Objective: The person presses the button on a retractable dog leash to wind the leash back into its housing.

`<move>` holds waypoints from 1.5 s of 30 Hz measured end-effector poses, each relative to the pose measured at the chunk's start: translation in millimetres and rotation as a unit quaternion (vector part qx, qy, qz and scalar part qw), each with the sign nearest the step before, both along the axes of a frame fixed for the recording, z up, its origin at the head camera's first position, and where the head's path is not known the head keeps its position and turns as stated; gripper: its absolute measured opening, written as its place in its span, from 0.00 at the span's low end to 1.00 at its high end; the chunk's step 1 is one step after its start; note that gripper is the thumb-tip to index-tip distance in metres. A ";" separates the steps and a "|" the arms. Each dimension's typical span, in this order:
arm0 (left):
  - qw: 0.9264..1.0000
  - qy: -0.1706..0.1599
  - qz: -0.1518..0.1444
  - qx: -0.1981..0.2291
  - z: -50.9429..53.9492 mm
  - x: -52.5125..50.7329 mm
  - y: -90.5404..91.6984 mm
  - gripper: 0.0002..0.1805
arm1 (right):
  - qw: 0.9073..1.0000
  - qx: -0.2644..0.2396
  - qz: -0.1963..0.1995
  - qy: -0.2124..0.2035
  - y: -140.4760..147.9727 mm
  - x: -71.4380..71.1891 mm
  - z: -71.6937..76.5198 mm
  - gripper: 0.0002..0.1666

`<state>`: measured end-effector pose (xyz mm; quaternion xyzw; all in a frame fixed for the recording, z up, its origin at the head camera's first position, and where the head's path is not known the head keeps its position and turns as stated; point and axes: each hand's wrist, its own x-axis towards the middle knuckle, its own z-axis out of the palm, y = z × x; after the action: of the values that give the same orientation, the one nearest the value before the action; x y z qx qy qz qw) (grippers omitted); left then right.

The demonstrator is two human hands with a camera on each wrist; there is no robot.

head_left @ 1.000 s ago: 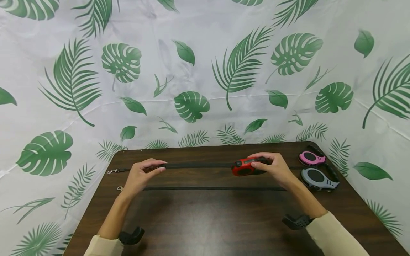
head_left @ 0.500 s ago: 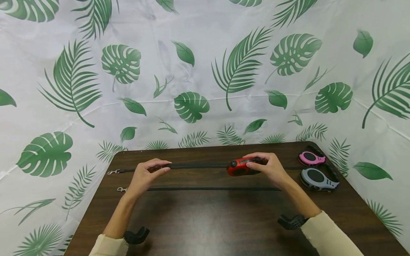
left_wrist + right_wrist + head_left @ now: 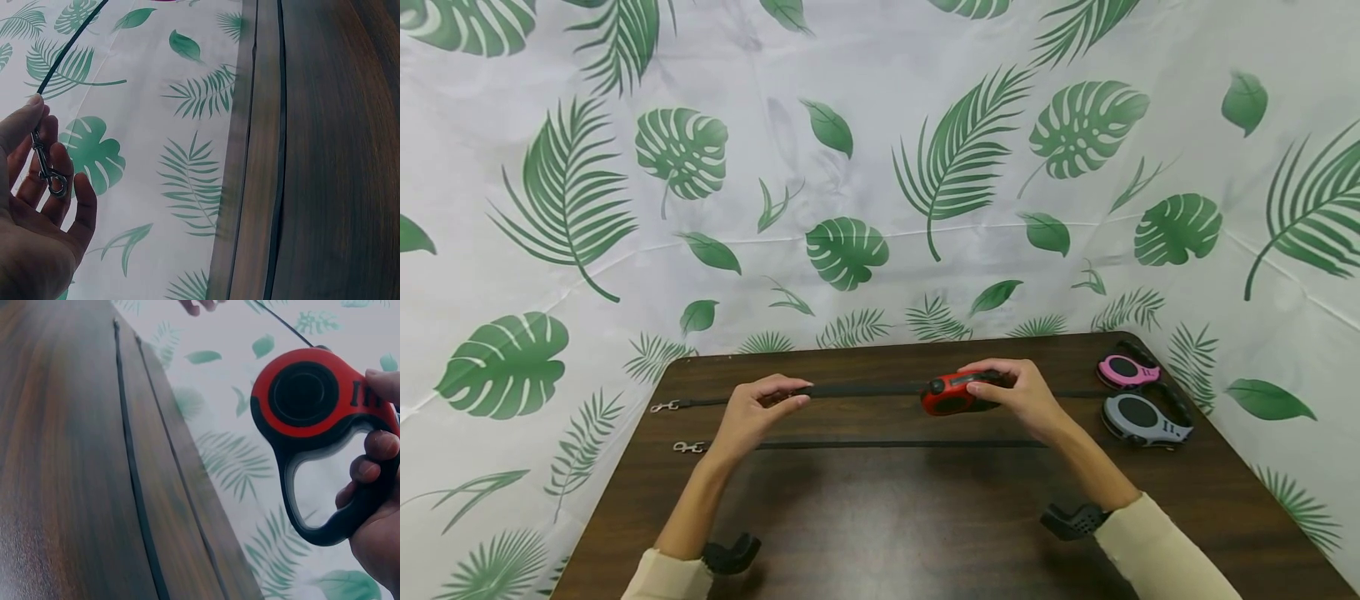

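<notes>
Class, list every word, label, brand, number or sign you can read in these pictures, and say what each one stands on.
No word, brand or number can be read.
Red leash case: dark bar-like marks, not legible as letters.
Grey leash case: any marking is too small to read.
Pink leash case: likewise too small.
Backdrop: printed leaves, no lettering seen.

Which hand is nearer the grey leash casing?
Right. The right hand, gripping the red leash, is left of the grey leash casing; the left hand, pinching the red leash's strap near its metal clip, is much farther left.
</notes>
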<state>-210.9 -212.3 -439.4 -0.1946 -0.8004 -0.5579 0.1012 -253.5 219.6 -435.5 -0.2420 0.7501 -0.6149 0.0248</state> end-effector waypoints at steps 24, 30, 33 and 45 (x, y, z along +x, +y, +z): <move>1.000 -0.012 -0.028 0.005 -2.2 -5.6 25.6 0.10 | 0.999 -0.045 0.010 -0.015 -23.4 1.7 -6.1 0.17; 0.999 -0.009 -0.034 0.005 -2.8 -5.8 33.0 0.10 | 0.999 -0.038 0.008 -0.011 -28.0 3.4 -7.4 0.17; 0.999 -0.009 -0.040 0.003 -4.2 -5.4 36.6 0.10 | 0.999 -0.034 0.013 -0.012 -31.4 4.3 -8.0 0.17; 0.998 -0.018 -0.057 0.016 -7.0 -7.1 50.0 0.09 | 0.999 -0.037 0.028 -0.010 -42.6 6.8 -9.2 0.17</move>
<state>-218.1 -162.3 -446.4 -0.2283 -0.7804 -0.5793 0.0576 -246.8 177.0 -444.7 -0.2575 0.7195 -0.6438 0.0402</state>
